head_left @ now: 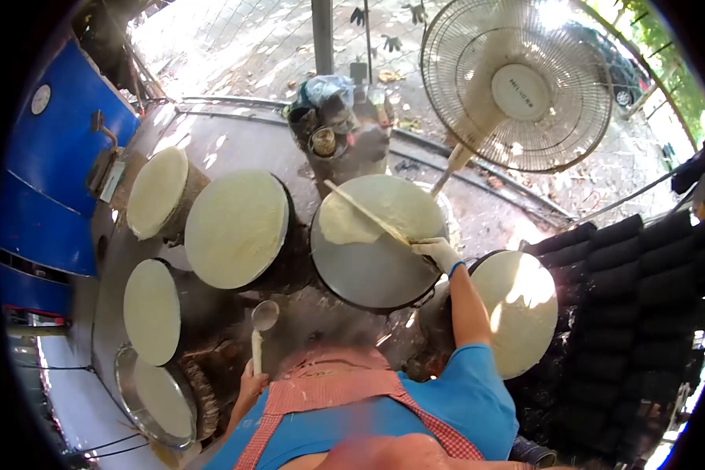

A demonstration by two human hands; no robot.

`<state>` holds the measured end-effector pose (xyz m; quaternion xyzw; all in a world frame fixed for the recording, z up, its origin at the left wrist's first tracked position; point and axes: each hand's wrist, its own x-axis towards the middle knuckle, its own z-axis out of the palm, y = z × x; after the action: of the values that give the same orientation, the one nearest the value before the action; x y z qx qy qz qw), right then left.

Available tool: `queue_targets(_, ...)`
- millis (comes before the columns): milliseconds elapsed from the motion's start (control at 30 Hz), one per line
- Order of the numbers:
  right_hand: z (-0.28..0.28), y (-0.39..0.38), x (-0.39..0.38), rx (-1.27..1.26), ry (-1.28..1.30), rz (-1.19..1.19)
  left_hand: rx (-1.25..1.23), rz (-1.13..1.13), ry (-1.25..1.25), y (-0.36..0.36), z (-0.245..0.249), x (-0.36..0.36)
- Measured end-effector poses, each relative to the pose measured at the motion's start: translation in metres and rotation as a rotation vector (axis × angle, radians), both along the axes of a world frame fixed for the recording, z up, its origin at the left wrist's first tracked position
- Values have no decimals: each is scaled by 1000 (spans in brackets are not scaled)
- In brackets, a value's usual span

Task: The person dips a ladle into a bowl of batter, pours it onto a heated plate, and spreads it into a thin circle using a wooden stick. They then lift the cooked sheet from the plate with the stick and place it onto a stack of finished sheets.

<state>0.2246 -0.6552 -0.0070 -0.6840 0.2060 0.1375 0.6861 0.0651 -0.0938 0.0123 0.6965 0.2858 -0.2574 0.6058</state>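
Observation:
My right hand (437, 252), in a white glove, is closed around one end of a long thin wooden stick (360, 207). The stick lies slantwise over pale batter (345, 223) on a round griddle (368, 274). Batter coats the far part of this griddle, while grey metal shows in its near part. Close to my body on the left, my left hand (249, 385) grips the pale handle of a ladle (265, 316). The ladle's round bowl points away from me, beside the griddles and off their surfaces.
Several other batter-coated round griddles, including a large one (237, 229) and a right-hand one (517, 313), surround me. A metal basin (125, 384) holds pale batter at lower left. A standing fan (517, 90), a cluttered drum (360, 153), stacked black blocks (619, 305) and blue drums (63, 157) stand around.

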Motion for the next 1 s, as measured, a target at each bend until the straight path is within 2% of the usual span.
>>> queue_targets(67,-34,0,-5,104,-112,93,44,31,48,1,4,-2)
queue_targets(100,13,5,-27,70,52,163,36,34,45,2,2,-6)
queue_targets(133,11,1,-46,108,93,155,28,37,43,3,-1,-10)
queue_targets(233,-4,-21,-31,85,-134,96,46,79,63,1,-1,-15)
queue_targets(300,28,-17,5,-42,152,109,37,119,61,1,3,-20)
queue_targets(333,43,3,21,28,-49,-122,31,137,57,1,4,-22)
queue_targets(433,58,9,47,-148,113,283,39,142,34,8,-1,-29)
queue_targets(500,-14,-18,31,-103,-71,371,63,116,12,11,-2,-28)
queue_targets(600,9,-49,-35,117,309,313,79,120,36,10,0,-30)
queue_targets(633,20,-60,-43,-2,353,320,75,130,48,8,1,-33)
queue_targets(700,22,-60,-26,-48,262,256,85,140,75,13,4,-40)
queue_targets(733,41,-31,2,-316,188,336,87,146,88,18,5,-43)
queue_targets(800,4,-19,40,-62,-66,114,52,158,94,25,0,-48)
queue_targets(900,54,11,50,-351,176,505,31,207,108,40,-2,-49)
queue_targets(933,-5,-18,38,-302,-157,614,30,218,115,48,0,-49)
queue_targets(967,-16,-34,12,-311,-39,634,30,229,122,56,2,-50)
queue_targets(1000,-1,-46,-20,-298,101,635,7,244,124,71,-15,-52)
